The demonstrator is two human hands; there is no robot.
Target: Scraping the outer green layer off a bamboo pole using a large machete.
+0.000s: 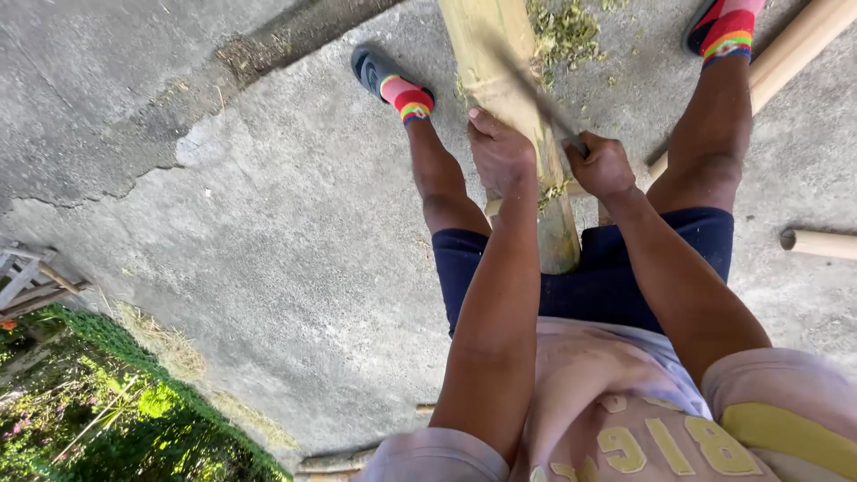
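A thick, pale bamboo pole (500,62) runs from the top of the head view down between my knees. My left hand (500,152) grips the pole on its left side. My right hand (603,165) is closed on the handle of a dark blade (536,94) that lies slanted across the pole. The blade looks blurred. Green-yellow shavings (567,31) lie on the concrete just right of the pole. My feet wear sandals with rainbow straps, the left one (393,85) beside the pole, the right one (723,31) at the top edge.
Another bamboo pole (794,45) slants across the top right, and a cut pole end (817,243) lies at the right edge. The cracked concrete floor (268,232) drops off at the lower left to green plants (116,419). A wooden frame (27,277) sits at the left edge.
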